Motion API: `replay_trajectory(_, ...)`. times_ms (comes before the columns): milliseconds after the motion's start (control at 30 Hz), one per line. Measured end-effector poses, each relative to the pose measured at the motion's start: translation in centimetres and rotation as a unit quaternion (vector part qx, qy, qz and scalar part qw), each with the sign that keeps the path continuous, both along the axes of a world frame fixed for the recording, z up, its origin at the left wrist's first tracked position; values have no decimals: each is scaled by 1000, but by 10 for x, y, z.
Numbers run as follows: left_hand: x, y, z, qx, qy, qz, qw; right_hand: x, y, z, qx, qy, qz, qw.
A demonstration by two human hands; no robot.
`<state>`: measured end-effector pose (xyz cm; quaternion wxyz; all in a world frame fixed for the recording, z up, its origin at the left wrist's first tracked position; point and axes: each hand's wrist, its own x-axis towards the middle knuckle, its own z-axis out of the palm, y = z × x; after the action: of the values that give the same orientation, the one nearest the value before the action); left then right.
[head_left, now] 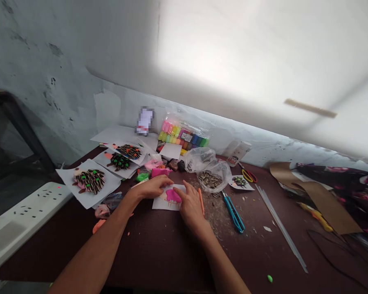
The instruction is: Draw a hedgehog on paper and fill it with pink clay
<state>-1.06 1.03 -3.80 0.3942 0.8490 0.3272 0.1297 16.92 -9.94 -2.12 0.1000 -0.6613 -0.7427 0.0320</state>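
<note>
A small white paper (158, 204) lies flat on the dark red table, with a drawn outline and a flattened patch of magenta clay (172, 196) on it. My left hand (155, 186) rests over the paper's upper left, its fingers extended and apart. On the right side of the sheet, my right hand (190, 202) has its fingers spread, one fingertip touching the edge of the magenta clay. Neither hand grips anything. Just right of my right hand lies an orange stick (201, 202). Behind my left hand are a pink packet (160, 172) and green clay (142, 177).
Seed-covered craft sheets (90, 181) lie left, near a white power strip (27, 212). A bag of striped seeds (210, 179), a blue cutter (234, 212), scissors (249, 175) and clear glue sticks (282, 228) are to the right. Coloured clay packs (184, 136) stand by the wall.
</note>
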Motion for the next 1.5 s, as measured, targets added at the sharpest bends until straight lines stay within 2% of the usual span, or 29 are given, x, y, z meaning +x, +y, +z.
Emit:
replay_trajectory(133,2,1,-4,4,-3,12,1000,-1,8,2,-30,2,18,999)
replay_trajectory(600,2,2,-11,7,-12,10,1000,-5,9,-1,-24,9,37,999)
replay_trajectory(900,2,1,-13,-2,-31,33,999,4,5,1,-33,9,-31,999)
replay_trajectory(1067,1,1,-14,2,-25,34,999,7,4,-2,-40,15,-23,999)
replay_trajectory(1267,2,1,-13,2,-31,35,999,12,3,-5,-35,34,-48,998)
replay_trajectory(1500,2,0,-13,8,-28,31,999,13,-3,-4,-32,12,-29,999)
